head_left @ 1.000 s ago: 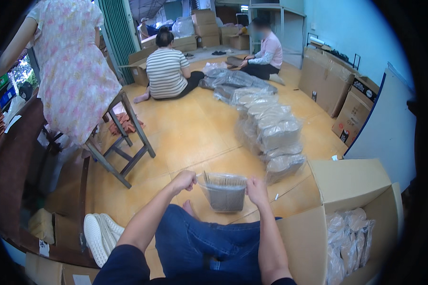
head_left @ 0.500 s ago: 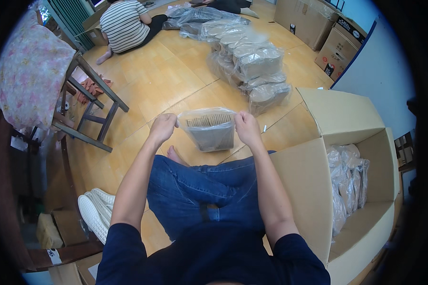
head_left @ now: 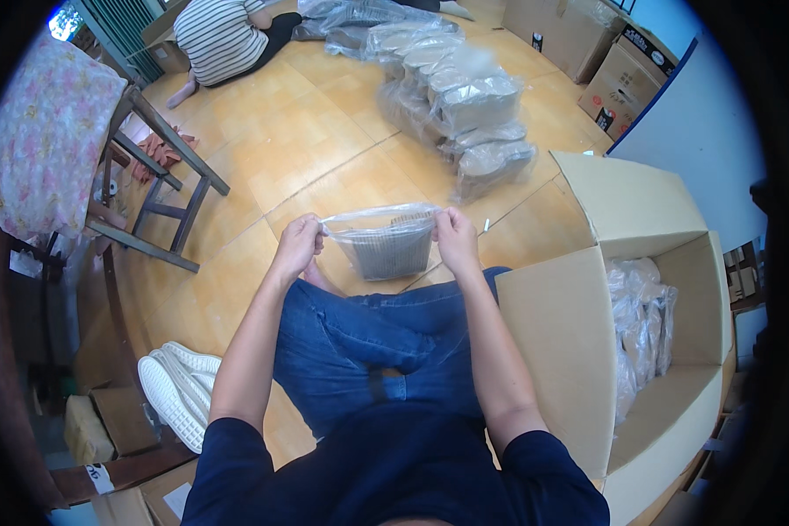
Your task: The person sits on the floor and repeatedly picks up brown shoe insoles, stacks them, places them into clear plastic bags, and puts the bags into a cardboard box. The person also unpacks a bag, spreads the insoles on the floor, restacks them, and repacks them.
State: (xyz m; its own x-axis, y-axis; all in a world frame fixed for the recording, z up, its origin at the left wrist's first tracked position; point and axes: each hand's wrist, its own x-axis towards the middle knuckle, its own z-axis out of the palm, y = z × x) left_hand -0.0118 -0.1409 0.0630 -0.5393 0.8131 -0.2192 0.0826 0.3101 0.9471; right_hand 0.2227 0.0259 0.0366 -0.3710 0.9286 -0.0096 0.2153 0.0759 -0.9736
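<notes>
A clear plastic bag stands on the floor just beyond my lap. Inside it is a stack of thin greyish-brown pieces, with their ribbed edges showing through the film; their exact kind is unclear. My left hand is closed on the left top corner of the bag. On the opposite corner, my right hand grips the film, so the mouth is stretched between both hands.
To my right an open cardboard box holds several plastic-wrapped bundles. More wrapped, sole-shaped stacks lie ahead on the floor. White soles rest at my left, near a wooden stool. A person in a striped shirt sits far left.
The bag's mouth is pulled a little wider and flatter, with my left hand slightly lower. Both hands keep their hold. The whole view has shifted slightly.
</notes>
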